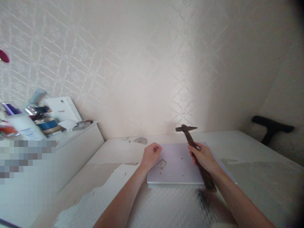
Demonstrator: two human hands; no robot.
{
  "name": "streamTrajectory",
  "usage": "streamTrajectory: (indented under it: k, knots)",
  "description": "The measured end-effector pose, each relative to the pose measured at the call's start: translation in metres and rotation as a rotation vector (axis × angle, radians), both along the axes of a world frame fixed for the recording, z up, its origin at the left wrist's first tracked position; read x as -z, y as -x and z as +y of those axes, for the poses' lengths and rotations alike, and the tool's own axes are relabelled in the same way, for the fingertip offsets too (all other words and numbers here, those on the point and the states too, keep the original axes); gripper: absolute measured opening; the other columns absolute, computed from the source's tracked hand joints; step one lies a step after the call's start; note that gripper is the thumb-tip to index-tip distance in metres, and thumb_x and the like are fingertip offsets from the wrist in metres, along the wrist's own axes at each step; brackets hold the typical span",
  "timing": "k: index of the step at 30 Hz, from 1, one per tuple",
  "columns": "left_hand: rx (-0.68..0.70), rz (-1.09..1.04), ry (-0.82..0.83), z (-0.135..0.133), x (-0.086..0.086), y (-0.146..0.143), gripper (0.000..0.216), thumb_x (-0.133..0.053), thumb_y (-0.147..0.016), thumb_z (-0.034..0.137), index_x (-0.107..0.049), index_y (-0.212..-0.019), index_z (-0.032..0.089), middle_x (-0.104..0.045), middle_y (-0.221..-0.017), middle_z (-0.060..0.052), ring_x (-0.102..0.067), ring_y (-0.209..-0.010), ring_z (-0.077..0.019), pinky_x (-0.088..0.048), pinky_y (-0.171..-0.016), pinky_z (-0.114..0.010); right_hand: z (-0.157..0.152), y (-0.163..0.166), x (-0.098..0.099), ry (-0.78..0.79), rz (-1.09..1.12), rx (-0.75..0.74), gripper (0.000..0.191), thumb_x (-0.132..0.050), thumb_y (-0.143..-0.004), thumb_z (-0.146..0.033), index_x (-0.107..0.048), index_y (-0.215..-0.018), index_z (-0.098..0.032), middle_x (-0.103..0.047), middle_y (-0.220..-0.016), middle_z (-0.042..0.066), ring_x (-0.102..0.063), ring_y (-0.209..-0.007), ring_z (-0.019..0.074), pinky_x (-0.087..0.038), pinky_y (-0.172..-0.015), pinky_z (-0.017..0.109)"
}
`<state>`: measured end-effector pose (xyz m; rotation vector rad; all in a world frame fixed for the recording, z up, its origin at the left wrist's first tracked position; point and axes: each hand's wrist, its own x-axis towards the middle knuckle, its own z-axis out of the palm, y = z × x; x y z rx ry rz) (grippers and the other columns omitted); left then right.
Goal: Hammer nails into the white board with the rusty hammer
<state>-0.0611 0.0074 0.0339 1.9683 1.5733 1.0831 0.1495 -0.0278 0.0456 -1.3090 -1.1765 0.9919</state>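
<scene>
My right hand (204,157) is wrapped round the wooden handle of a rusty hammer (190,134). Its head is raised above the far edge of a white board (177,171) lying flat on the table. My left hand (151,155) rests on the board's left edge with the fingers curled in a pinch; what they hold is too small to make out. A small metal bracket (161,163) lies on the board just right of the left hand. A tiny dark dot (181,158) shows near the board's middle.
The table (249,164) stands against a patterned wall. A lower white shelf (78,133) at left carries bottles, tape rolls and clutter. A black handle-like object (270,128) sits at far right. The table's near surface has worn, peeling covering (114,186).
</scene>
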Motion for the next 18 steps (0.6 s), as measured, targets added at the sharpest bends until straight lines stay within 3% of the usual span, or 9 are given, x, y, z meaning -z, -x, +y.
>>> streamTrajectory:
  k: [5, 18]
  knots:
    - [-0.009, -0.025, -0.014, 0.0020, 0.0061, 0.0020, 0.016, -0.052, -0.075, 0.025, -0.066, -0.078, 0.018, -0.068, -0.075, -0.002, -0.061, -0.071, -0.0128, -0.047, -0.071, -0.025, -0.0012, 0.0033, 0.0028, -0.008, -0.018, -0.039, 0.017, -0.053, -0.073, -0.030, -0.052, -0.083, -0.016, -0.046, -0.048, -0.007, -0.041, -0.029, 0.0080, -0.032, -0.029, 0.020]
    - [-0.060, 0.070, 0.048, -0.0012, 0.0036, 0.0018, 0.018, -0.058, -0.073, 0.029, -0.069, -0.084, 0.020, -0.069, -0.084, -0.002, -0.062, -0.077, -0.0143, -0.047, -0.076, -0.026, -0.0022, 0.0052, 0.0072, 0.000, -0.093, -0.103, 0.025, -0.053, -0.073, -0.032, -0.051, -0.092, -0.016, -0.047, -0.049, -0.008, -0.043, -0.030, 0.0092, -0.034, -0.030, 0.021]
